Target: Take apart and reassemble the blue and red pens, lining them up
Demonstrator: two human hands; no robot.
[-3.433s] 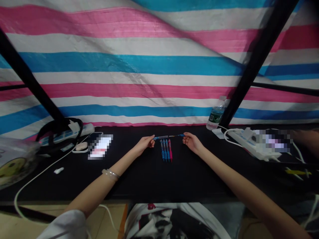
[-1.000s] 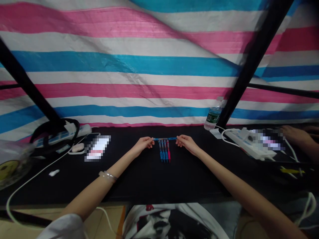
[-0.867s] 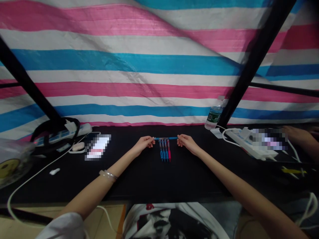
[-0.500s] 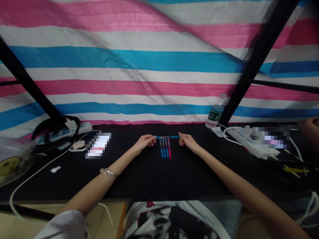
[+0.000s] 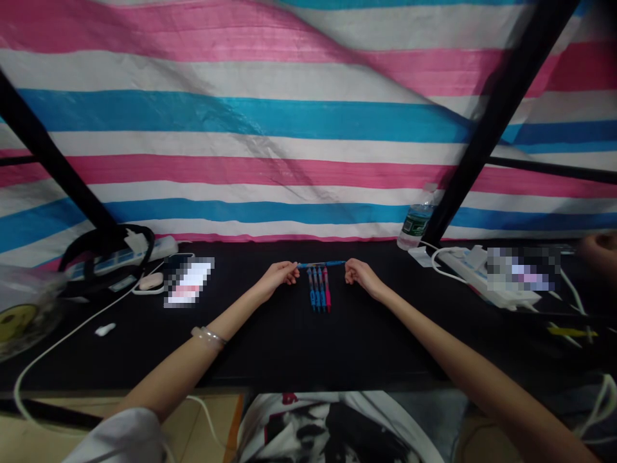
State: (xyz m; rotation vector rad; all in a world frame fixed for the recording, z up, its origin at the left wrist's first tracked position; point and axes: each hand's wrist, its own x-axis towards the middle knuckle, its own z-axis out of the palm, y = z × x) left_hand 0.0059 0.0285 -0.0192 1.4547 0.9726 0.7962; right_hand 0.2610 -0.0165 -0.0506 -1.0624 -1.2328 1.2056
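Note:
A blue pen [image 5: 321,264] lies crosswise just above the far ends of a row of several upright-pointing pens. In the row, blue pens [image 5: 317,292] lie side by side, with a pink-red pen [image 5: 328,292] at the right end. My left hand [image 5: 283,273] is closed on the left end of the crosswise pen. At its right end is my right hand [image 5: 357,272], fingers curled together and touching or nearly touching the tip.
On the black table [image 5: 318,354] are a blurred phone [image 5: 190,283], an earbud [image 5: 105,329] and its case [image 5: 151,281] at left. A water bottle [image 5: 415,222] and power strip [image 5: 486,276] are at right. Another person's hand [image 5: 600,254] shows at the right edge.
The crosswise pen has shifted slightly left and tilted a little, its right end now a bit higher. My hands have barely moved.

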